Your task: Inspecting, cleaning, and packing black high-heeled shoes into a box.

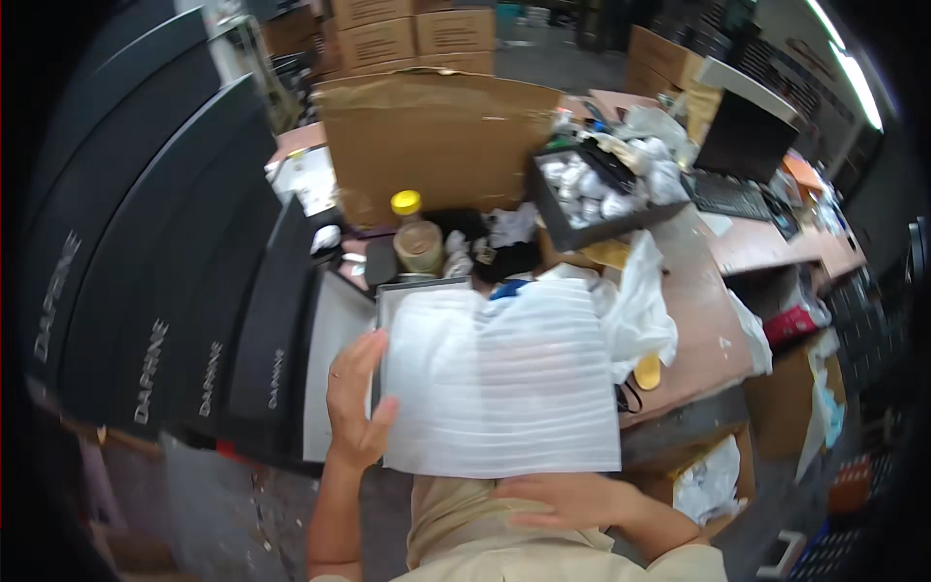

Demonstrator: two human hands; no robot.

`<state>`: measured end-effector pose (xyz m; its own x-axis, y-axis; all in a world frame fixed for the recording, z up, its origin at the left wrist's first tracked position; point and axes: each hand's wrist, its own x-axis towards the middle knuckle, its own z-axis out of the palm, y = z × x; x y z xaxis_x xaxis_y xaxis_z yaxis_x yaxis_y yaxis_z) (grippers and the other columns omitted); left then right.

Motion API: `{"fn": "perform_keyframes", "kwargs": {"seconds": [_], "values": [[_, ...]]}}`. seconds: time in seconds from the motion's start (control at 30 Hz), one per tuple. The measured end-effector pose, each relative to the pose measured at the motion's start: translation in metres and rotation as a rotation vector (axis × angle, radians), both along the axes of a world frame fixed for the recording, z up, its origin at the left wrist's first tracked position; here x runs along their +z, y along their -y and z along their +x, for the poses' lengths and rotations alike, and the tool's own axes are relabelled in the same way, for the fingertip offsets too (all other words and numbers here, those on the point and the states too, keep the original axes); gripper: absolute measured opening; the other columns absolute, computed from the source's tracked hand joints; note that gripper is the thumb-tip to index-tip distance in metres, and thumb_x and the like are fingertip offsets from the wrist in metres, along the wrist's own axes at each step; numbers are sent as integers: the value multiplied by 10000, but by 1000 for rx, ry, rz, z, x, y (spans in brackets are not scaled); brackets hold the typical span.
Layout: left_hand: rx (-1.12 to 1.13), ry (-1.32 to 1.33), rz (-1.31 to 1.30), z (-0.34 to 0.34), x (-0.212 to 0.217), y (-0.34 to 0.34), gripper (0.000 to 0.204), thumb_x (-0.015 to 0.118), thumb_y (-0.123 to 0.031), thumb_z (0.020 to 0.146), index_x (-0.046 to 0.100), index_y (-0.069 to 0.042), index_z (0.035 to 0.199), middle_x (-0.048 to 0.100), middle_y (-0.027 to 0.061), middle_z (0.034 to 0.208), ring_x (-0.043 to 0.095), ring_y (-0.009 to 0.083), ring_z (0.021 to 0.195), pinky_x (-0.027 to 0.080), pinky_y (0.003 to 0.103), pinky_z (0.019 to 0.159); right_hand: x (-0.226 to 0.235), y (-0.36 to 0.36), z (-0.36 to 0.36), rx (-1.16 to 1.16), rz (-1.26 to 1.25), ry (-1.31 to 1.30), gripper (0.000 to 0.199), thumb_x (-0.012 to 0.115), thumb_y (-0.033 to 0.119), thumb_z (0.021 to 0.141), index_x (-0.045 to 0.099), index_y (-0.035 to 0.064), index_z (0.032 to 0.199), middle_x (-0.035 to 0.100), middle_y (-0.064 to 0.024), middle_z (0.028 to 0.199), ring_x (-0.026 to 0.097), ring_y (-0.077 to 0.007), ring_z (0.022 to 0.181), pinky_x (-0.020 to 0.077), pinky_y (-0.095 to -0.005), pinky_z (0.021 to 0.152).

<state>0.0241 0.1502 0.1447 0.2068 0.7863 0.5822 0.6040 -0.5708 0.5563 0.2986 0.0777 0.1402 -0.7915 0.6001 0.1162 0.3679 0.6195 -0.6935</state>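
A white ribbed foam sheet [514,388] lies spread in front of me, covering most of what is beneath it. The grey rim of a shoe box [427,284] shows along its far left edge. My left hand [357,400] is upright at the sheet's left edge, thumb apart from the fingers, holding nothing. Its fingertips are beside the box wall; whether they touch it I cannot tell. My right hand [567,500] lies low, just under the sheet's near edge, with fingers stretched out and nothing visible in it. An open dark box part with a pale inside [335,364] stands left of my left hand.
Tall black shoe boxes [184,262] stand in a row at left. Behind the sheet are a yellow-capped bottle [419,242] and an upright cardboard panel [436,136]. A black box of crumpled paper balls [582,228], loose white paper [640,310] and a monitor [745,136] occupy the right.
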Motion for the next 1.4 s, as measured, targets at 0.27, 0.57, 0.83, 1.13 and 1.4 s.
{"fn": "perform_keyframes", "kwargs": {"seconds": [0.27, 0.57, 0.83, 1.13, 1.4], "values": [[-115, -631, -485, 50, -180, -27, 643, 520, -411, 804, 395, -98, 1352, 356, 187, 1395, 260, 368, 1327, 97, 642, 1025, -45, -29, 111, -1207, 236, 64, 238, 623, 179, 782, 597, 49, 979, 593, -124, 940, 556, -318, 893, 451, -399, 778], [-421, -185, -610, 5, -168, -62, 423, 609, -249, 779, 554, -48, 1147, 571, 159, 1138, 518, 303, 1097, 380, 440, 944, -83, -207, 173, -1519, 568, -255, 366, 662, 195, 725, 582, 40, 1046, 568, -137, 1065, 483, -330, 1056, 385, -404, 913], [124, 606, -248, 53, 9, 62, 316, 643, -76, 744, 571, 34, 1032, 604, 106, 817, 579, 131, 616, 452, 249, 562, -28, -213, 194, -956, 582, 86, 177, 628, 131, 728, 569, 64, 882, 605, -129, 841, 539, -372, 894, 399, -437, 861], [-506, 736, -586, 145, 49, -11, 484, 574, -52, 832, 430, 33, 1286, 530, 87, 1193, 542, 113, 986, 422, 226, 849, 64, -15, 13, -375, 1042, 78, 190, 569, 94, 684, 607, 27, 858, 476, -15, 637, 502, -141, 566, 432, -290, 612], [-154, 537, 30, 97, 120, -43, 416, 496, 47, 815, 502, -9, 1227, 566, 51, 1019, 488, 65, 778, 394, 187, 603, -41, 8, 87, -1303, 593, -343, 298, 648, 248, 741, 601, 39, 947, 604, -139, 938, 565, -285, 836, 446, -341, 759]]}}
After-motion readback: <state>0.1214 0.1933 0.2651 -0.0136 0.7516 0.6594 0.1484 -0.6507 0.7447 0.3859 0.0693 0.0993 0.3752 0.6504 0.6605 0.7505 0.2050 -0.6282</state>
